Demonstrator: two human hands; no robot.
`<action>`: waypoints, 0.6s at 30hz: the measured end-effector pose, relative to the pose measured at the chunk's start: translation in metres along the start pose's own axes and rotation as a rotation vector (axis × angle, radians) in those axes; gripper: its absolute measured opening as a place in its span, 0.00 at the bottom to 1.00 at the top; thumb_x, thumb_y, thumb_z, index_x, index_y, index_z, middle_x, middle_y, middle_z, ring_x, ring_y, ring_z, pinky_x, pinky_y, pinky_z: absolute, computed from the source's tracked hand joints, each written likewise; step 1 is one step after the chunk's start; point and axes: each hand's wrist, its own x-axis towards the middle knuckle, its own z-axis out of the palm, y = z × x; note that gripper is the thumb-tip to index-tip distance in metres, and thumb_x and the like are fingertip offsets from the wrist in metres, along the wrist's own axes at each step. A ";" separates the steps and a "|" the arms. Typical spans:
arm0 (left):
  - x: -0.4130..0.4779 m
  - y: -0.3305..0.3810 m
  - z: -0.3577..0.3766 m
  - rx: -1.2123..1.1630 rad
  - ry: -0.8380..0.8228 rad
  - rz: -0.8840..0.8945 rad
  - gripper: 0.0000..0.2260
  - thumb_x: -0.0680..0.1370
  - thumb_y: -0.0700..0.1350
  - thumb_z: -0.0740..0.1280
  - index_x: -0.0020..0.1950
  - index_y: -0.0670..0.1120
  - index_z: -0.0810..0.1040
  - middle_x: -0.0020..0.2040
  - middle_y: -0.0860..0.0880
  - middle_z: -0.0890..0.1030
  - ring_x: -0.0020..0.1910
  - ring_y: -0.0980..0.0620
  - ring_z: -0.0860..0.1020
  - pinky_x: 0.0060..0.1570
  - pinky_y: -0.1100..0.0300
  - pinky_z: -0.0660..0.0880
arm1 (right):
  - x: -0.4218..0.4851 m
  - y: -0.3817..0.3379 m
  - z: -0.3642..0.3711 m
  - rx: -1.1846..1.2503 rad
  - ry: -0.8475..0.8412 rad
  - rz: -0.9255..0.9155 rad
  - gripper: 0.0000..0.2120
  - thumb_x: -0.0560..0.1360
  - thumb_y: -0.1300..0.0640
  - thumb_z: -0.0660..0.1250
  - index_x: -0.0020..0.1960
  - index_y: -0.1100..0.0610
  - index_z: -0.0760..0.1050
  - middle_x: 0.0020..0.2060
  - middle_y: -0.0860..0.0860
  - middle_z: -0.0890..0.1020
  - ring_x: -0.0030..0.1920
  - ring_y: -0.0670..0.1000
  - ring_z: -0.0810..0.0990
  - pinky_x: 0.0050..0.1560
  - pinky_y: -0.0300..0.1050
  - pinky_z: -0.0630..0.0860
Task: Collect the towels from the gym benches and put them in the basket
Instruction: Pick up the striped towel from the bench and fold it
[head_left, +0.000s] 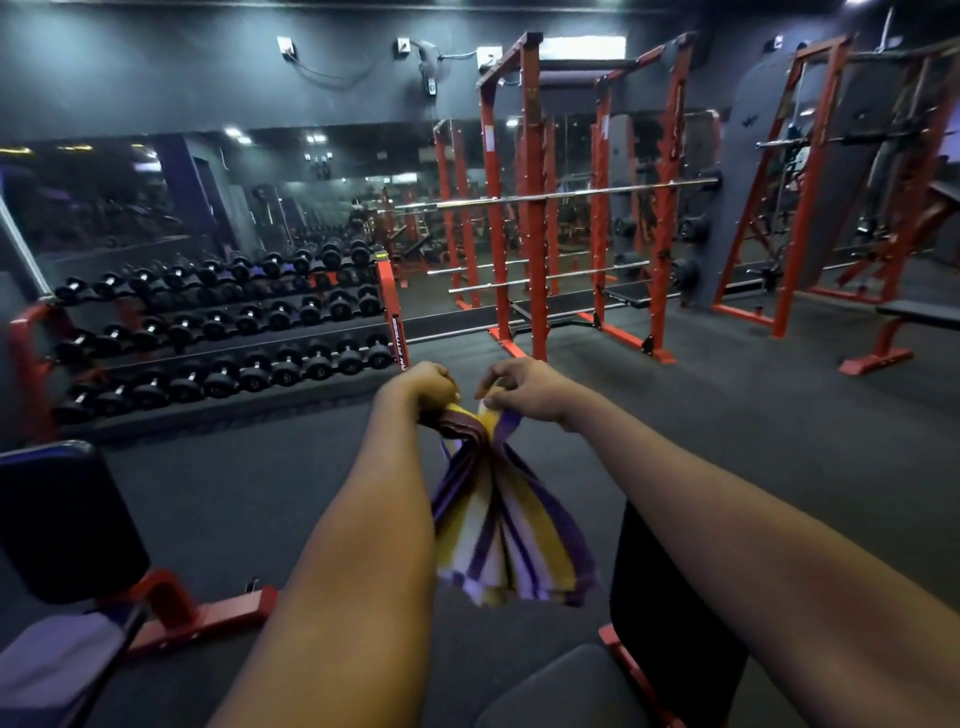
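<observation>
A striped towel (506, 525) is hanging in the air, bunched tight at its top and fanning out into loose folds toward its lower edge. Its stripes are running lengthwise in purple, yellow and white, with a maroon band showing at the gathered top. The lower edge is blurring slightly, clear of the floor.

I stand in a gym: a dumbbell rack (218, 332) lines the mirrored wall (156, 202), red power racks (530, 208) carry a barbell (571, 193), padded benches (67, 519) sit on dark flooring.
</observation>
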 end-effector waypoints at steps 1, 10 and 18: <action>0.002 0.000 0.000 -0.024 -0.015 -0.015 0.08 0.76 0.30 0.61 0.53 0.34 0.76 0.38 0.42 0.77 0.36 0.46 0.77 0.38 0.55 0.75 | 0.000 -0.004 0.004 0.002 -0.018 -0.017 0.08 0.73 0.59 0.70 0.50 0.50 0.82 0.52 0.54 0.84 0.53 0.54 0.83 0.57 0.55 0.81; -0.017 0.006 -0.008 -0.291 -0.212 -0.117 0.16 0.79 0.32 0.48 0.63 0.29 0.67 0.38 0.35 0.82 0.35 0.40 0.84 0.35 0.51 0.82 | -0.014 -0.011 0.014 -0.167 0.001 -0.221 0.09 0.70 0.59 0.73 0.49 0.53 0.79 0.44 0.52 0.81 0.45 0.48 0.80 0.43 0.45 0.78; -0.044 -0.024 -0.002 0.060 -0.502 -0.022 0.28 0.75 0.39 0.70 0.72 0.54 0.66 0.64 0.55 0.73 0.63 0.53 0.70 0.59 0.60 0.67 | -0.007 -0.001 -0.015 0.131 0.109 -0.229 0.09 0.68 0.68 0.62 0.40 0.56 0.77 0.37 0.50 0.77 0.41 0.48 0.74 0.45 0.44 0.70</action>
